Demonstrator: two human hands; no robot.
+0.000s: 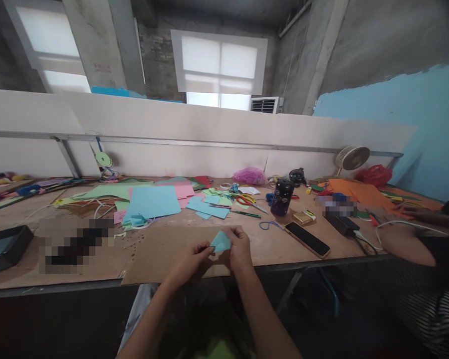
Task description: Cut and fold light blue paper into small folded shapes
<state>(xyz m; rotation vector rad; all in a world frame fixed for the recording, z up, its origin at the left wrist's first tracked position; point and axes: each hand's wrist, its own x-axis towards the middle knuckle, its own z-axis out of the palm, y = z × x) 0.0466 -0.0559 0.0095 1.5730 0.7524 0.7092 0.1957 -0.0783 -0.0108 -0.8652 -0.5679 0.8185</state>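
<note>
A small folded piece of light-blue paper (220,243) is held up between both hands, above a brown cardboard sheet (153,254) at the table's front edge. My left hand (194,259) pinches its lower left corner between thumb and fingers. On the other side, my right hand (240,248) grips the right edge, its fingers closed and partly hidden behind the paper. Beyond the hands lie light-blue paper pieces (219,210), scissors with red and yellow handles (246,200) and a green pen-like stick (245,214).
Right of the cardboard are a phone (307,239), a dark tumbler (282,198) and a gold box (304,217). Stacked coloured sheets (155,199) lie to the left, near a black device (7,247). A co-worker's arm (407,244) reaches over the table at far right.
</note>
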